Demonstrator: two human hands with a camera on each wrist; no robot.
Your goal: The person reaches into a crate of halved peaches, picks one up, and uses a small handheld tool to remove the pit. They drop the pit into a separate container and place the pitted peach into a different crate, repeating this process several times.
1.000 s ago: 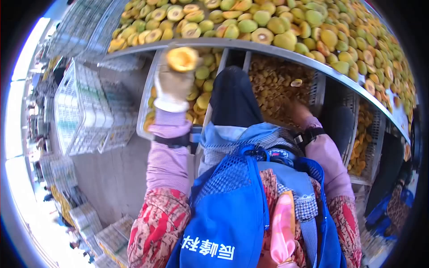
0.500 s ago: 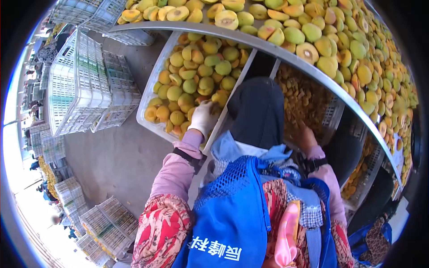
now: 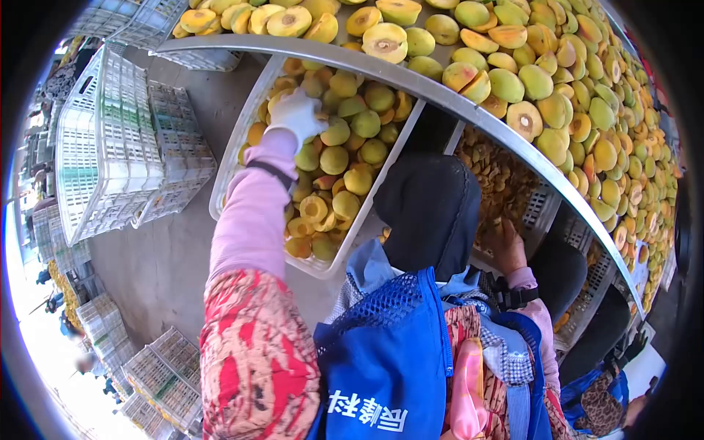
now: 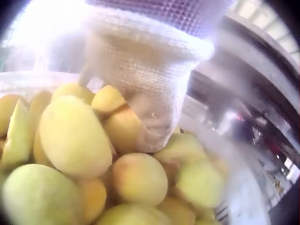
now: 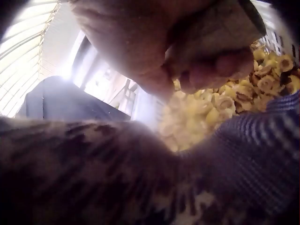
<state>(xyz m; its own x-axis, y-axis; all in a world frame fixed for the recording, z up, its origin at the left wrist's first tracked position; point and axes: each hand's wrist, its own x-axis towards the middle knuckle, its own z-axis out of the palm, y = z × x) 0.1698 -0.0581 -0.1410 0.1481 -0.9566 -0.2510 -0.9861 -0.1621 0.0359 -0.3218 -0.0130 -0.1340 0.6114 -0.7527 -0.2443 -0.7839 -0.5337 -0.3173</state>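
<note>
In a white glove, my left hand (image 3: pixel 293 117) reaches into the far left part of a white crate (image 3: pixel 220 183) of whole and halved yellow-green peaches (image 3: pixel 335 132). The left wrist view shows its fingers down among the peaches (image 4: pixel 140 178), their tips hidden; I cannot tell whether they grip one. My bare right hand (image 3: pixel 506 246) is low over a second crate (image 3: pixel 539 209), filled with yellow-brown fruit scraps (image 5: pixel 225 103). In the right wrist view its fingers (image 5: pixel 220 70) curl round a pale tan, rounded piece (image 5: pixel 215 35) with a dark end.
A metal-edged table (image 3: pixel 411 84) heaped with halved peaches (image 3: pixel 385 42) curves across above both crates. My dark-trousered knee (image 3: pixel 429 213) stands between the crates. Stacked white crates (image 3: pixel 110 139) stand on the floor at left. Another person (image 3: pixel 609 403) sits at lower right.
One second ago my left hand held up a peach half. It then went down to the crate's near right side, and has now moved to the far left. The right hand stays over the scraps.
</note>
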